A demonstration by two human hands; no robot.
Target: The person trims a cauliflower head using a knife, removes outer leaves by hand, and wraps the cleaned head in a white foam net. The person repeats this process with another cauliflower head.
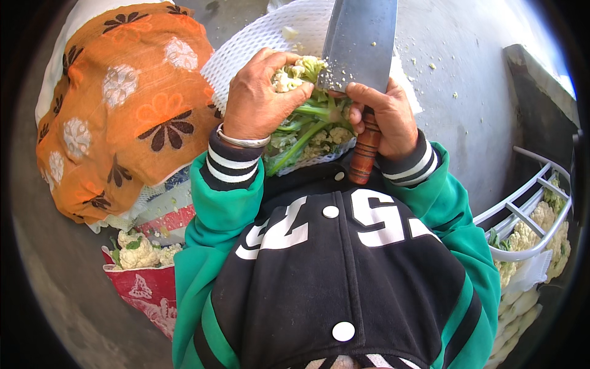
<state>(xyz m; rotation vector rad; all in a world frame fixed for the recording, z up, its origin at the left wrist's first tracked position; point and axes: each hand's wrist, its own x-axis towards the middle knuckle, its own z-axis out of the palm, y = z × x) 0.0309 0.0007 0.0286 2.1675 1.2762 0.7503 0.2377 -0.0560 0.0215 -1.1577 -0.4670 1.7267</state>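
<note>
My left hand [265,94] grips a small cauliflower floret [297,74] between thumb and fingers, level with the blade's lower corner. In my right hand [385,115] is a cleaver, its reddish-brown turned wooden handle [364,161] pointing toward my body. The broad steel blade [362,44] extends away from me, with white crumbs stuck to its lower part. Beneath both hands lie green cauliflower stalks and leaves [304,133] with more florets among them. White foam netting [258,34] spreads under and behind these cuttings.
An orange flowered cloth [124,92] covers something at left. Below it, a red patterned bag [143,295] holds cauliflower heads [136,251]. At right, a pale-framed rack [521,214] stands by more cauliflower [530,230] and long white vegetables [516,318]. Crumbs dot the grey floor [456,78].
</note>
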